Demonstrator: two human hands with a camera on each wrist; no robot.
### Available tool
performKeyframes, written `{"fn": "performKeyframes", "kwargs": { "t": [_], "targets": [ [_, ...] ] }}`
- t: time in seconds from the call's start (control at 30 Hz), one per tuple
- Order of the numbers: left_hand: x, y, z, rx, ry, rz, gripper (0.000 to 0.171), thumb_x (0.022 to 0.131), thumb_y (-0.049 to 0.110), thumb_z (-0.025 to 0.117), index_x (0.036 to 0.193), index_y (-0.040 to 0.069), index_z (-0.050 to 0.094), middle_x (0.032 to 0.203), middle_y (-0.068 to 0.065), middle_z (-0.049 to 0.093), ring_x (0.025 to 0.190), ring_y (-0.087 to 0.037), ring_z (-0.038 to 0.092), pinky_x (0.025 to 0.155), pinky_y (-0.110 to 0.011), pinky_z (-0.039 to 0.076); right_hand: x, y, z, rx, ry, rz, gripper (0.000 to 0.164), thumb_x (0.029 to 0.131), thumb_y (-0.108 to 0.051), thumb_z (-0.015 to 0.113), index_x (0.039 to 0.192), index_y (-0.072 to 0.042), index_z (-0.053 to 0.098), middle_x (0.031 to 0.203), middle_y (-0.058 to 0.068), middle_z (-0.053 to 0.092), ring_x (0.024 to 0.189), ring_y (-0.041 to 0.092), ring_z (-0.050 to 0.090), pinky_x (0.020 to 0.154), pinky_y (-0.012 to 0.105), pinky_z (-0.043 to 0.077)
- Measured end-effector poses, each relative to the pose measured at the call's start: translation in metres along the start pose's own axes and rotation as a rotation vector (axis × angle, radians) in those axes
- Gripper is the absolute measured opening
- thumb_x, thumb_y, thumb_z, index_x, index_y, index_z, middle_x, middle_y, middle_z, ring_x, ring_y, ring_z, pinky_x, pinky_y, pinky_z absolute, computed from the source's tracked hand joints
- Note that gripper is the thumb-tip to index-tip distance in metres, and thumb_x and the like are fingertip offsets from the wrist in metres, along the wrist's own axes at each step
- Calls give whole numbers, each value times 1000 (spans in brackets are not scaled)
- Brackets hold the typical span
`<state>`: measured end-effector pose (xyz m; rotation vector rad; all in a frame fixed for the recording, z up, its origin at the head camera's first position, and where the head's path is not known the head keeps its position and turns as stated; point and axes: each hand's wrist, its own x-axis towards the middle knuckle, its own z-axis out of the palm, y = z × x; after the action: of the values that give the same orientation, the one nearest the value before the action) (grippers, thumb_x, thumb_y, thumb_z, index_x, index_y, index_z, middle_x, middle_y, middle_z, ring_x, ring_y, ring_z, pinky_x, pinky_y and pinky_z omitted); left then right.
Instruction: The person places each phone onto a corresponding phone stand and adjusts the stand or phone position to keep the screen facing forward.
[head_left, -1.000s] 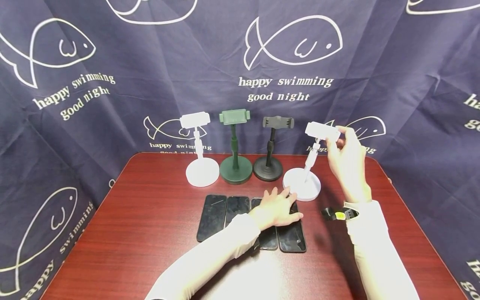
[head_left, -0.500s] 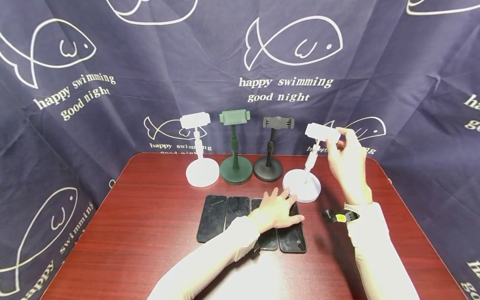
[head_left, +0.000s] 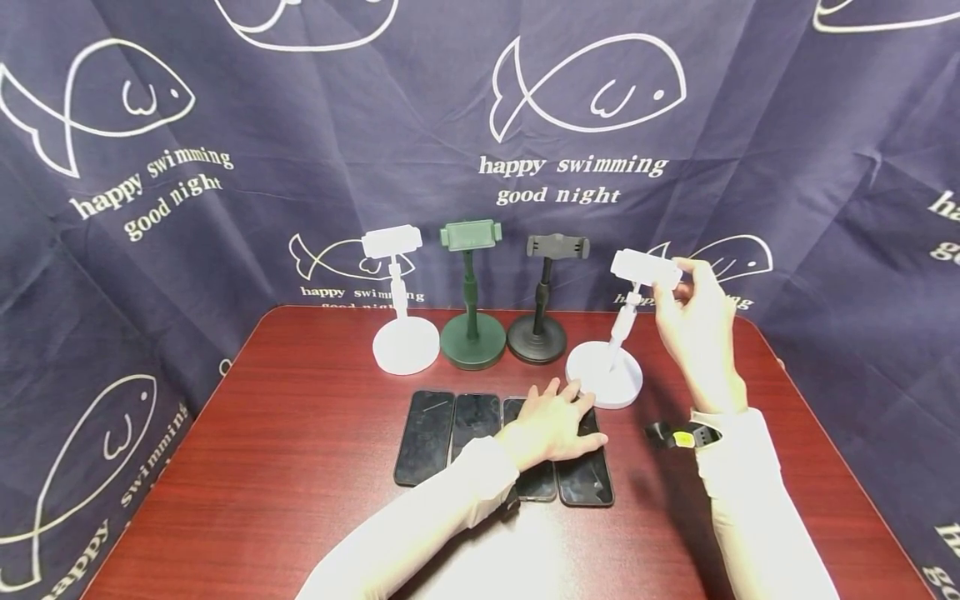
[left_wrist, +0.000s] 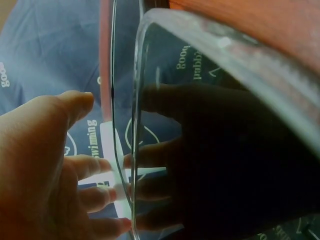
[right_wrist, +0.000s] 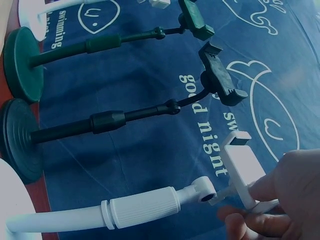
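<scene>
My right hand pinches the right end of the clamp atop the rightmost white phone stand. In the right wrist view, the thumb presses the face of that white clamp, with fingers curled behind it. Its ribbed pole leans toward the hand. My left hand lies spread over the two right-hand phones, fingertips right at the stand's white base. The left wrist view shows the left hand with straight fingers beside a phone's glossy dark screen, which mirrors them.
A black stand, a green stand and another white stand line the table's back edge. Several black phones lie side by side in front, the leftmost phone fully visible. A patterned curtain hangs behind the table.
The rightmost white stand has shifted slightly toward me, its clamp sitting a little lower in the head view, with the right hand following. The left hand has barely moved.
</scene>
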<state>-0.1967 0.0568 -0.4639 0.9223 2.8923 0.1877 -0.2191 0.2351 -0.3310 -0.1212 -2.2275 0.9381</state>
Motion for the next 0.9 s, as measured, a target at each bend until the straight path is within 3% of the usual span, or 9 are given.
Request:
{"fn": "performKeyframes", "kwargs": {
  "t": [0.4, 0.6, 0.73, 0.8, 0.9],
  "targets": [
    [-2, -3, 4, 53, -44, 16, 75, 85, 77, 40, 149, 39, 31, 156, 6, 31, 142, -27, 34, 111, -49, 32, -3, 2, -2, 4, -32, -12, 38, 90, -22, 61, 127, -11, 57, 83, 17, 72, 59, -8, 46, 62, 15, 35],
    [-5, -8, 3, 36, -65, 39, 78, 84, 78, 39, 151, 40, 26, 158, 7, 27, 144, -28, 30, 113, -49, 30, -12, 0, -2, 2, -94, 0, 60, 92, -24, 58, 148, -20, 35, 90, 12, 74, 61, -21, 47, 68, 15, 38],
    [-7, -12, 1, 25, -51, 27, 80, 83, 79, 40, 151, 39, 27, 158, 6, 29, 144, -30, 30, 112, -52, 31, -23, 0, -2, 21, -94, -46, 66, 92, -21, 59, 150, -20, 27, 91, 9, 74, 63, -24, 48, 64, 10, 38],
    [-8, -14, 2, 27, -34, 6, 82, 81, 81, 40, 150, 38, 28, 156, 4, 32, 143, -30, 32, 110, -53, 32, -29, 0, -2, 13, -83, -73, 66, 91, -19, 60, 149, -19, 28, 93, 8, 74, 66, -18, 52, 63, 10, 39],
    [-9, -18, 3, 24, -16, -27, 85, 79, 83, 40, 150, 37, 29, 153, 1, 36, 141, -31, 35, 107, -55, 34, -40, 2, -4, 3, -81, -95, 66, 90, -16, 60, 148, -19, 29, 100, 7, 73, 74, 2, 62, 68, 18, 43]
  ]
}}
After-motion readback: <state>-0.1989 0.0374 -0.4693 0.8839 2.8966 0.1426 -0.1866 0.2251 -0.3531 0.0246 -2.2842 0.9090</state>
